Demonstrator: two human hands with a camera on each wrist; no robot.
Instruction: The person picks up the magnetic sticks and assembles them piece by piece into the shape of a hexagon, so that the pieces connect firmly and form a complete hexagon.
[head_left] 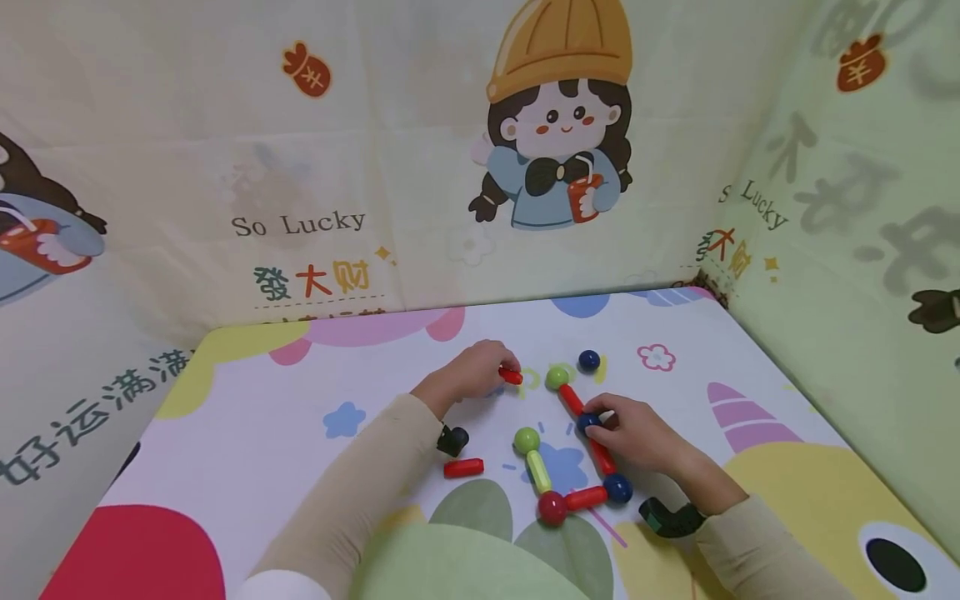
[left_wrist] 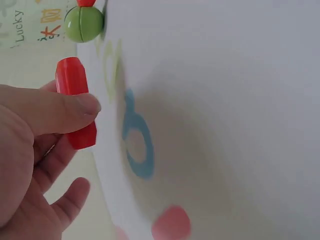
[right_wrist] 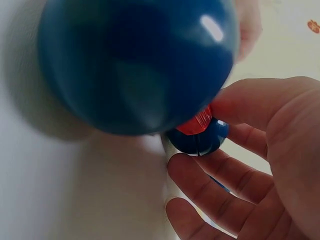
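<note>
My left hand (head_left: 482, 371) pinches a short red rod (left_wrist: 72, 76) between thumb and fingers, just above the table. Balls and rods joined in an open loop lie to its right. A green ball (head_left: 557, 377) tops this chain. Below it come a red rod (head_left: 570, 398), a blue ball (head_left: 588, 424), another red rod (head_left: 602, 457) and a second blue ball (head_left: 618, 489). Along the near side, a red rod (head_left: 586, 498) leads to a red ball (head_left: 552, 507), then a yellow-green rod (head_left: 537, 472) and a green ball (head_left: 527, 441). My right hand (head_left: 637, 433) grips the middle blue ball.
Beyond the chain sits a loose dark blue ball (head_left: 588, 361). A loose red rod (head_left: 463, 468) lies near my left forearm, close to a dark round thing (head_left: 460, 437) partly hidden by the wrist. Cloth walls (head_left: 420, 167) stand behind and beside the patterned table (head_left: 300, 467).
</note>
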